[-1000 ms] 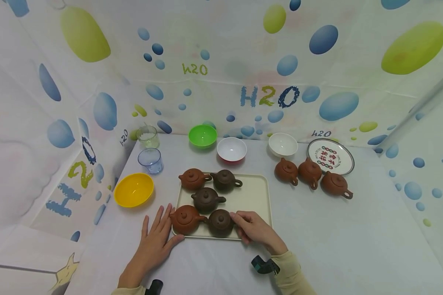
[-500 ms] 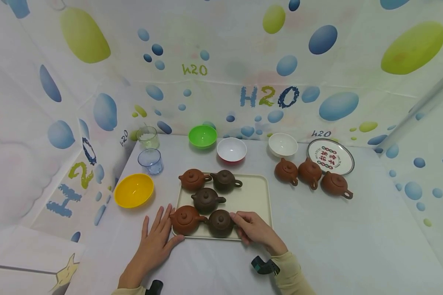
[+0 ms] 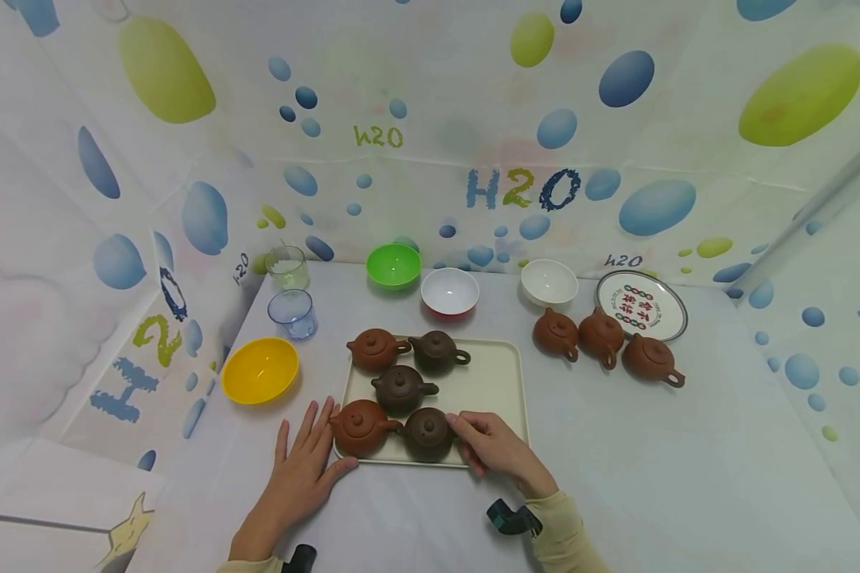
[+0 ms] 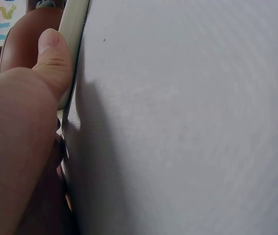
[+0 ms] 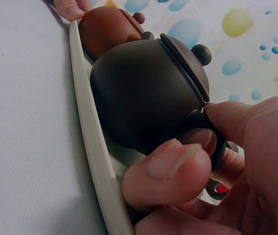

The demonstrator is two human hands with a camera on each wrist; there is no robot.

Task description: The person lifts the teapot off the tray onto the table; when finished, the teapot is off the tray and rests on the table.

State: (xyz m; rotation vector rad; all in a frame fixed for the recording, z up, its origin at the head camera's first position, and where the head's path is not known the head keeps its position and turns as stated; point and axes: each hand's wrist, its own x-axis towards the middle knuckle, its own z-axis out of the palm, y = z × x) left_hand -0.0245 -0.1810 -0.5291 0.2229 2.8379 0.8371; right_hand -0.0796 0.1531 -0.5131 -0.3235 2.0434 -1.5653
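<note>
A dark brown teapot (image 3: 428,434) sits at the front of the cream tray (image 3: 483,382). My right hand (image 3: 498,447) grips its handle; in the right wrist view the thumb and curled fingers are around the handle (image 5: 218,147). Left of it stands a reddish-brown teapot (image 3: 361,427). Fingers spread and straight, my left hand (image 3: 297,469) lies by the tray's front left corner, and its thumb (image 4: 55,61) touches the rim in the left wrist view. Farther back on the tray are two more dark teapots (image 3: 401,389) and another reddish one (image 3: 374,349).
Three reddish teapots (image 3: 602,337) stand on the right by a round patterned plate (image 3: 659,306). Along the back are green (image 3: 393,265), red-and-white (image 3: 450,291) and white bowls (image 3: 549,282). A yellow bowl (image 3: 260,371), a blue glass (image 3: 292,313) and a greenish glass (image 3: 287,267) stand left.
</note>
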